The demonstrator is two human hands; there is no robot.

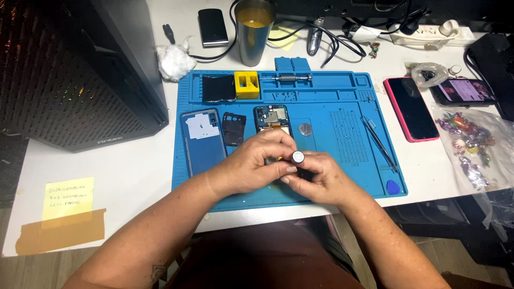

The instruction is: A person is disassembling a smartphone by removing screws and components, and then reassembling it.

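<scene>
An opened phone body [272,119] with exposed circuit board lies on the blue repair mat [332,160]. My left hand [251,163] rests over its lower half, fingers curled on it. My right hand [316,179] holds a screwdriver [297,157] upright, its round silver cap toward the camera; the tip is hidden between my hands. The phone's blue back cover [202,140] and a black inner frame [234,129] lie to the left on the mat.
Tweezers [377,140], a blue pick [393,187] and a coin-like disc [305,129] lie on the mat. A yellow block [247,84], metal cup [254,29], pink-cased phone [411,108], candy bag [474,144] and black computer tower [80,69] surround it.
</scene>
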